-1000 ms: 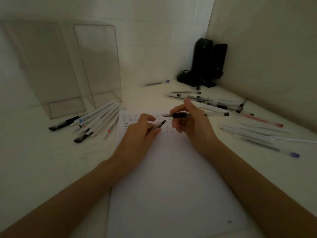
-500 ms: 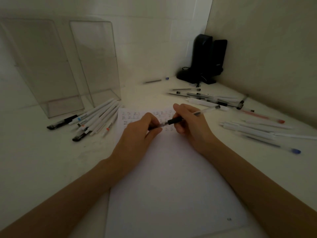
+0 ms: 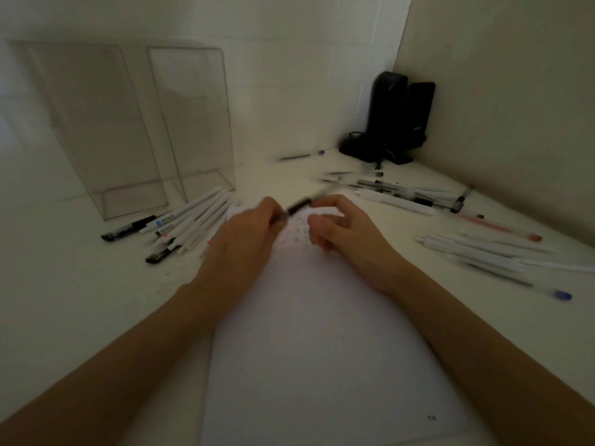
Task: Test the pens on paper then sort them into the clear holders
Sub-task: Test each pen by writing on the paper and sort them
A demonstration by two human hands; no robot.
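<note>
With left-hand fingers pinched on the dark end of the pen and right-hand fingers curled loosely apart, seemingly off it, hovers over the far end of the paper, clear holders standing well to the left, nearer the left hand than the right hand. Slants the pen's long axis from the left fingertips up and away rightward, pointing off from the holders. No longer grips the barrel with the right hand, unlike half a second back.

Pen from right hand to left hand
</note>
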